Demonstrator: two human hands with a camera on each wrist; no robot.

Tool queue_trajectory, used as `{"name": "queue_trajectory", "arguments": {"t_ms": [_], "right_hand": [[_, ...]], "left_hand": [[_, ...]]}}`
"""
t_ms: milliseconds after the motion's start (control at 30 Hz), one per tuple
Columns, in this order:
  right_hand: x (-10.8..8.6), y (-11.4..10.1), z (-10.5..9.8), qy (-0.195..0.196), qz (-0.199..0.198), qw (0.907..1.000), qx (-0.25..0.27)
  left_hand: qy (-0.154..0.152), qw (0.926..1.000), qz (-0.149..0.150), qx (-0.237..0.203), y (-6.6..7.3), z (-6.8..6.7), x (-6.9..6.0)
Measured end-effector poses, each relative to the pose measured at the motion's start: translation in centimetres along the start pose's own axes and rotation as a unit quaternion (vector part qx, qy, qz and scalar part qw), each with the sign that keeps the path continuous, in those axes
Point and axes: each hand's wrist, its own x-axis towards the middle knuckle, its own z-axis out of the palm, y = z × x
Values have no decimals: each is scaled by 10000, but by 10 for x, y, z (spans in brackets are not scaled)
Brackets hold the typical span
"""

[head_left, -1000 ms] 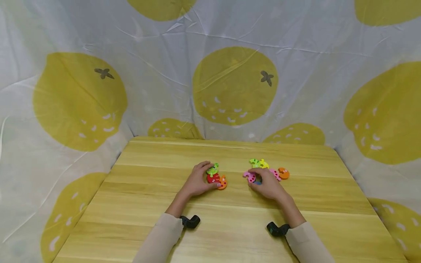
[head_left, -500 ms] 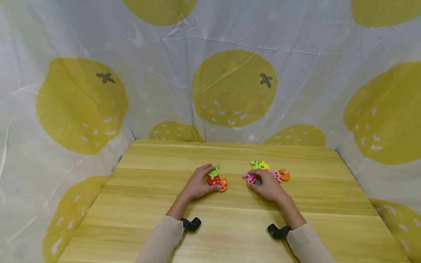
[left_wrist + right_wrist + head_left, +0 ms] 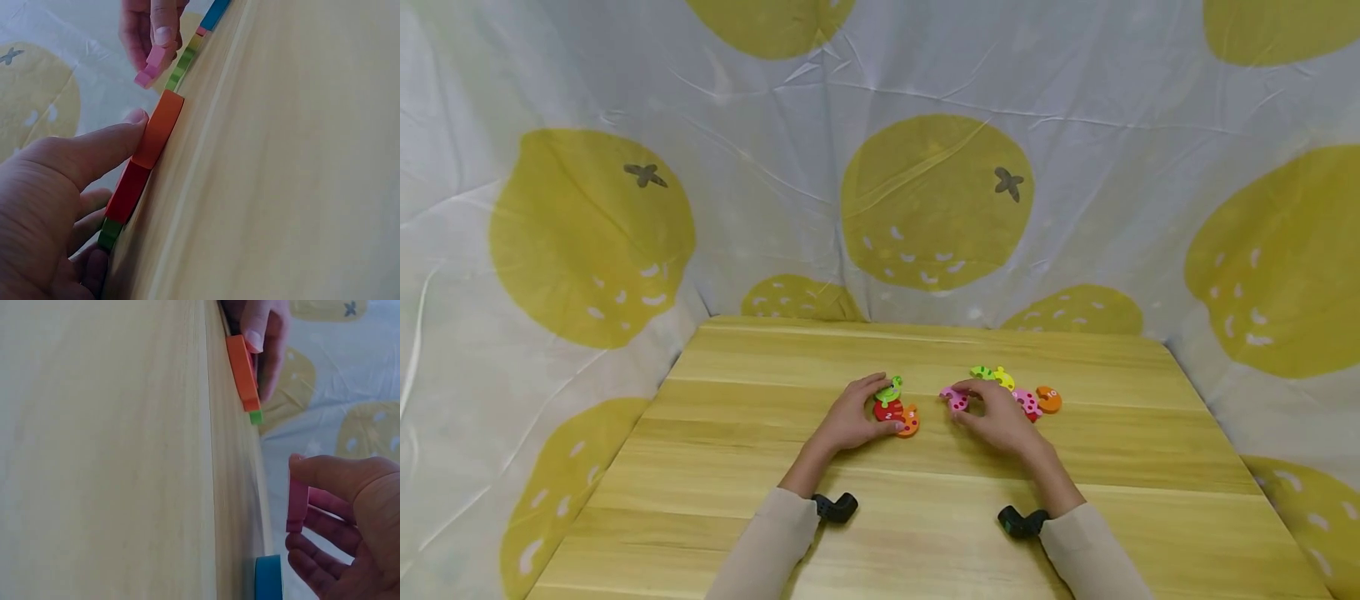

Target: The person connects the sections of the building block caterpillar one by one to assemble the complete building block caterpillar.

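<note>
My left hand [image 3: 848, 418] grips a joined row on the table: a green head piece [image 3: 890, 391], a red piece [image 3: 886, 411] marked 2 and an orange piece [image 3: 909, 423]. In the left wrist view the thumb presses the orange piece's edge [image 3: 159, 128], while the other fingers lie by the red [image 3: 128, 190] and green [image 3: 109, 232] ones. Between thumb and fingertips my right hand [image 3: 1002, 418] pinches a pink spotted piece [image 3: 957, 400]. That pink piece [image 3: 297, 503] is off the table in the right wrist view, apart from the left-hand row.
Past my right hand lie a green striped piece [image 3: 981, 372], a yellow one [image 3: 1004, 379], another pink one [image 3: 1027, 402] and an orange one [image 3: 1048, 399] marked 10. A blue piece [image 3: 269, 576] is below the right hand. Lemon-patterned cloth [image 3: 936, 200] hangs behind the wooden table [image 3: 910, 533].
My right hand has moved left with the pink piece, away from the other pieces on the right. My left hand has stayed on its joined row.
</note>
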Motion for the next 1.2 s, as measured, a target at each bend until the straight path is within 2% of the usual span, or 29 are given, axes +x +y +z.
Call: {"name": "queue_trajectory", "arguments": {"t_ms": [267, 533, 767, 1200], "right_hand": [[6, -5, 1, -76, -119, 9999, -60], [18, -10, 4, -252, -243, 9994, -35], [21, -14, 17, -526, -199, 9984, 20], [32, -26, 28, -787, -516, 9955, 83]], "left_hand": [[-24, 9999, -128, 32, -3, -2, 1], [214, 9995, -45, -210, -3, -3, 2], [-3, 9999, 7, -123, -7, 3, 0], [-28, 9999, 90, -52, -5, 0, 2]]}}
